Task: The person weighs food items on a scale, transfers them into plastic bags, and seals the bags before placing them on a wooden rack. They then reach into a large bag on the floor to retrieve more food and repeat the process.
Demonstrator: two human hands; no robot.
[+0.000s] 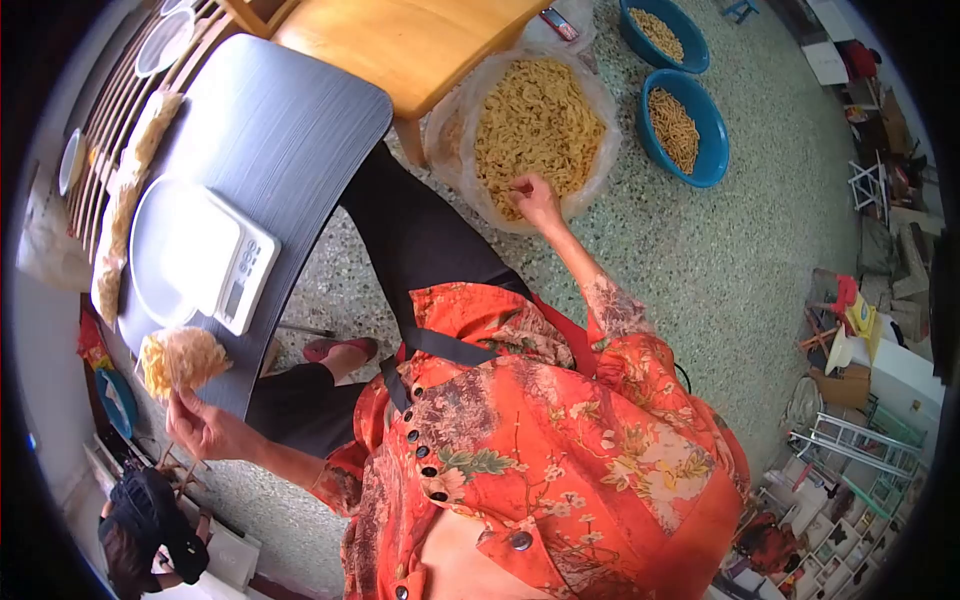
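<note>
On the left, my left hand (pixel 197 422) grips a small clear plastic bag (pixel 185 358) with yellow pieces in it, held by the near corner of the dark table (pixel 300 130). My right hand (pixel 538 200) is over the near edge of a large plastic-lined container of yellow curly snack pieces (pixel 540 125). Its fingers are pinched together; whatever they hold is too small to make out. A white digital scale (pixel 245 270) lies on the table, with a shallow clear tray (pixel 160 245) on it. Behind it runs a row of filled clear bags (pixel 125 205).
Two blue basins (pixel 718 150) of tan stick-like pieces stand on the speckled floor. A wooden table (pixel 400 45) adjoins the dark one. A phone (pixel 560 24) rests at the top. Another person (pixel 150 525) is at lower left. Ladders (pixel 865 445) and clutter line the right.
</note>
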